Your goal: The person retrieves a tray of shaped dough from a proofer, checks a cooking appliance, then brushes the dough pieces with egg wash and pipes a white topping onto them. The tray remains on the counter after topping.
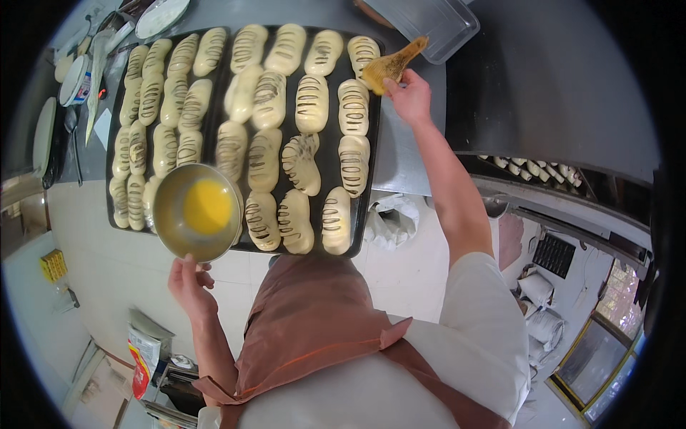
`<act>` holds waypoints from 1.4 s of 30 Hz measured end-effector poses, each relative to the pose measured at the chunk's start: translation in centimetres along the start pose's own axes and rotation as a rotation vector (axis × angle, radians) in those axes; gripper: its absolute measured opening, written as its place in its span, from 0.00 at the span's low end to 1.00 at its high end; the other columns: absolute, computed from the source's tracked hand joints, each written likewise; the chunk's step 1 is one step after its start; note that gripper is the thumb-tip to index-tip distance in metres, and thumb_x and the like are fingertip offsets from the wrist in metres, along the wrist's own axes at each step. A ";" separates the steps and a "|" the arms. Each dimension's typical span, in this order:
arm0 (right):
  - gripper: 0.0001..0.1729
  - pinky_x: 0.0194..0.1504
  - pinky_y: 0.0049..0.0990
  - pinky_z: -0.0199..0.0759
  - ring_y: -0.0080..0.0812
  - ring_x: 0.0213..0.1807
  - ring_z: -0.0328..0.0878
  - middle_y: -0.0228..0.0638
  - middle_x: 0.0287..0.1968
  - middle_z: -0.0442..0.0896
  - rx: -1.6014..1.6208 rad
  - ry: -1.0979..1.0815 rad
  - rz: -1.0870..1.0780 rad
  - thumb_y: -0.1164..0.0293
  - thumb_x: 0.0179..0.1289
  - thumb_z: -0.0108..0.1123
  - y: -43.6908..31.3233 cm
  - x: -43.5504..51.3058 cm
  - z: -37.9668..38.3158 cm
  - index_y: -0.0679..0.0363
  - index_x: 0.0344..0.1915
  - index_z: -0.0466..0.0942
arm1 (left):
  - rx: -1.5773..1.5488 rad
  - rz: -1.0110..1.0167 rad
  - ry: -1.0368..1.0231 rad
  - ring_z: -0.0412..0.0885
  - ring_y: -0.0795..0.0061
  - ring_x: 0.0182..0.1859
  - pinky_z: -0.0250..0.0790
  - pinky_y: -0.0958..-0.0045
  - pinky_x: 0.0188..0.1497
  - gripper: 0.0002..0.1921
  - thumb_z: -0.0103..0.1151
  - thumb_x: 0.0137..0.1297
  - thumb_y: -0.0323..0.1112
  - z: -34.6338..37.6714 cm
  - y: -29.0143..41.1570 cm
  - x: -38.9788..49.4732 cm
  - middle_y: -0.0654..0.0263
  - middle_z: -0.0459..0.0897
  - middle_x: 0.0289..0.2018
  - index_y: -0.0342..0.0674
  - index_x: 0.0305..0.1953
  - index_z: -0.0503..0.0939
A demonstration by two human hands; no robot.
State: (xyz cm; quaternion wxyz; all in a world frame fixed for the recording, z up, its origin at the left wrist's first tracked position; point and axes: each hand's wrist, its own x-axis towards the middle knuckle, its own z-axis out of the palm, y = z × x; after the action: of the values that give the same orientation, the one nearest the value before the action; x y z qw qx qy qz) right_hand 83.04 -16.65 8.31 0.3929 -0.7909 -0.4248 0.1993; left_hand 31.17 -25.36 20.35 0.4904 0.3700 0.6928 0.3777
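My left hand (193, 287) grips the rim of a metal bowl (170, 214) that holds yellow liquid (210, 206), which looks like beaten egg. The bowl hangs over the near edge of the trays and hides some buns. In my right hand (411, 101) is a pastry brush (396, 63), its bristles at the right edge of the right baking tray (328, 161). Beside the bristles lies a slashed dough bun (353, 107); whether they touch cannot be told. Rows of pale, glossy buns with dark filling in their slits cover this tray and the left baking tray (210, 112).
A clear plastic container (445, 32) stands at the table's far right. Tubs, a spoon (71, 120) and other utensils crowd the left. Rolled pieces (536, 169) lie on a lower level at right. A white bag (394, 220) is below the table edge.
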 end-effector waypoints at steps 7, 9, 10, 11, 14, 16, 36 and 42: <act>0.12 0.38 0.28 0.79 0.29 0.35 0.86 0.41 0.42 0.89 0.061 -0.015 -0.295 0.80 0.64 0.69 -0.3 -13.6 2.2 0.62 0.48 0.84 | -0.021 0.017 0.011 0.68 0.85 0.18 0.57 0.82 0.21 0.14 0.59 0.75 0.42 -0.5 0.2 -0.4 0.64 0.81 0.24 0.39 0.33 0.79; 0.10 0.37 0.28 0.79 0.29 0.34 0.85 0.40 0.40 0.89 0.160 -0.288 -0.096 0.78 0.65 0.69 -0.9 -14.8 2.2 0.63 0.46 0.84 | -0.014 0.030 -0.002 0.68 0.85 0.18 0.57 0.82 0.20 0.14 0.60 0.75 0.42 -0.7 0.0 -0.4 0.64 0.81 0.24 0.39 0.33 0.79; 0.09 0.38 0.30 0.79 0.33 0.35 0.86 0.41 0.40 0.89 0.183 -0.261 0.026 0.74 0.65 0.69 -1.1 -14.2 2.0 0.62 0.45 0.84 | -0.012 0.036 -0.015 0.68 0.85 0.18 0.56 0.82 0.20 0.14 0.60 0.75 0.42 -0.8 -0.1 -0.4 0.64 0.81 0.24 0.39 0.33 0.79; 0.09 0.39 0.32 0.79 0.37 0.36 0.86 0.43 0.40 0.88 0.202 -0.281 0.160 0.71 0.65 0.69 -1.1 -12.7 1.8 0.61 0.43 0.84 | -0.010 0.033 -0.021 0.68 0.85 0.18 0.56 0.82 0.20 0.14 0.60 0.75 0.42 -0.9 -0.2 -0.4 0.64 0.81 0.24 0.39 0.34 0.79; 0.09 0.40 0.37 0.79 0.43 0.36 0.86 0.43 0.39 0.88 0.011 -0.141 0.247 0.67 0.65 0.69 -0.6 -9.4 0.3 0.59 0.41 0.83 | -0.036 0.039 -0.042 0.68 0.85 0.18 0.56 0.82 0.20 0.14 0.60 0.75 0.42 -1.3 -0.1 -0.7 0.63 0.81 0.25 0.39 0.33 0.79; 0.08 0.40 0.40 0.79 0.46 0.37 0.86 0.42 0.40 0.87 -0.155 -0.038 0.050 0.68 0.65 0.68 -0.3 -9.3 -0.1 0.58 0.40 0.83 | -0.035 0.043 -0.042 0.68 0.85 0.18 0.56 0.82 0.20 0.14 0.60 0.75 0.42 -1.5 -0.1 -1.1 0.63 0.81 0.25 0.39 0.33 0.79; 0.12 0.40 0.35 0.81 0.43 0.35 0.87 0.46 0.42 0.88 -0.068 0.187 -0.070 0.74 0.62 0.71 2.1 -24.3 1.6 0.62 0.46 0.84 | 0.028 0.066 -0.077 0.66 0.84 0.19 0.55 0.81 0.22 0.17 0.59 0.75 0.45 -3.6 -0.3 -2.5 0.63 0.81 0.25 0.38 0.33 0.79; 0.13 0.39 0.27 0.79 0.22 0.37 0.84 0.36 0.38 0.88 0.278 -0.189 0.265 0.74 0.65 0.73 -2.7 -31.5 1.9 0.66 0.46 0.82 | 0.017 0.081 -0.092 0.66 0.84 0.19 0.55 0.80 0.22 0.16 0.58 0.75 0.44 -4.1 -0.6 -2.8 0.62 0.81 0.25 0.39 0.32 0.78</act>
State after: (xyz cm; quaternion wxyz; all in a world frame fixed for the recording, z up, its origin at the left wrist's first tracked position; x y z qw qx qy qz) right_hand 62.79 -40.94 8.68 0.4269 -0.7559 -0.3203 0.3793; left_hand 27.88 -28.77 21.93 0.5030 0.4187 0.6572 0.3738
